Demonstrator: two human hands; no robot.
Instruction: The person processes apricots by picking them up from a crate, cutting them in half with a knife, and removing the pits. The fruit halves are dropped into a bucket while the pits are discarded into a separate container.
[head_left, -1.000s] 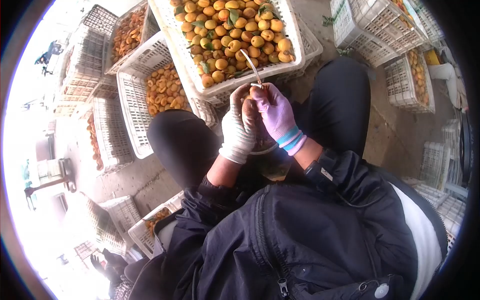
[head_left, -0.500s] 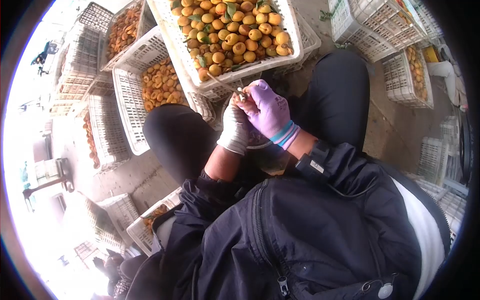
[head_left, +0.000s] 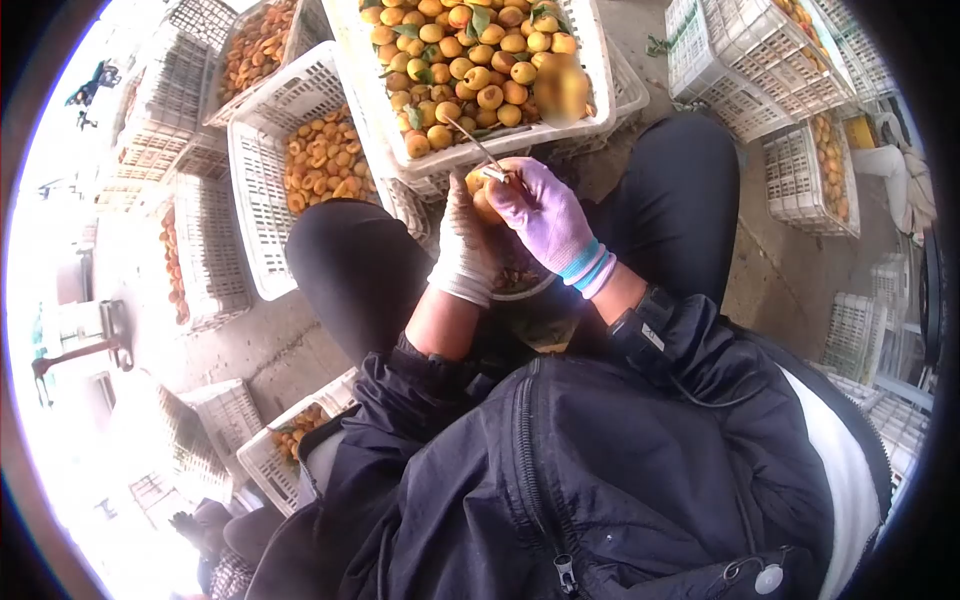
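My left hand (head_left: 466, 245), in a whitish glove with soiled fingers, is closed around an orange apricot (head_left: 482, 196). Beside it, my right hand (head_left: 545, 212) wears a purple glove with blue cuff stripes and grips a small knife (head_left: 476, 142). The thin blade points up and left, past the apricot toward the crate. Part of the apricot is hidden by my fingers. Just beyond my hands stands a white plastic crate (head_left: 480, 153) filled with whole apricots (head_left: 475, 75) and some green leaves. Below my hands, between my knees, a container (head_left: 525, 291) with dark bits shows partly.
Left of my knee, a white crate (head_left: 246, 200) holds halved apricots (head_left: 325, 165). More stacked crates (head_left: 165, 110) stand further left. Two crates at the right (head_left: 735, 70) sit near another person's pale-clothed leg (head_left: 895, 160). Another crate (head_left: 275, 465) lies at lower left.
My hands have moved slightly apart, and the apricot between them now shows. The knife blade has swung to a steeper angle. The crates sit slightly differently in view.
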